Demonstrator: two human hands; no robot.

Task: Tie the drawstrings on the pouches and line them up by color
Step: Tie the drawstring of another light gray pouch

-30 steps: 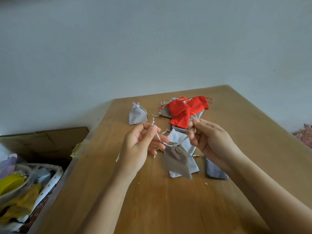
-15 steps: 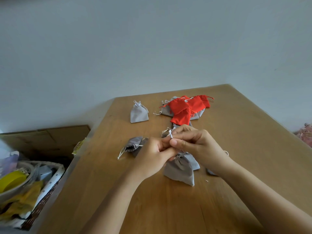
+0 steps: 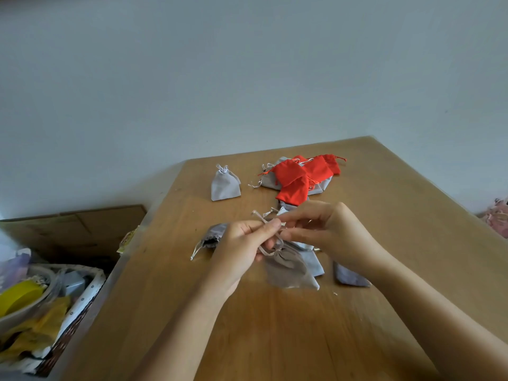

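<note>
A grey-brown pouch point(image 3: 287, 269) hangs just above the wooden table point(image 3: 275, 339) by its drawstring point(image 3: 265, 222). My left hand point(image 3: 242, 248) pinches the string between thumb and fingers. My right hand point(image 3: 324, 229) pinches the same string from the right, fingers curled. Under my hands lie more grey pouches point(image 3: 351, 276); one with loose strings point(image 3: 211, 239) pokes out left of my left hand. A tied light grey pouch point(image 3: 224, 185) stands alone at the back left. Several red pouches point(image 3: 299, 177) lie piled on grey ones at the back.
Left of the table, below its edge, stands a basket point(image 3: 79, 301) with a yellow roll, paper and a small box. Behind it lies flat cardboard point(image 3: 74, 229). Pink things point(image 3: 499, 215) show at the right edge. The wall stands close behind the table.
My hands came together over the pouch, then shifted slightly apart with the string crossed between them. The pouch dropped from a raised hold to just above the table.
</note>
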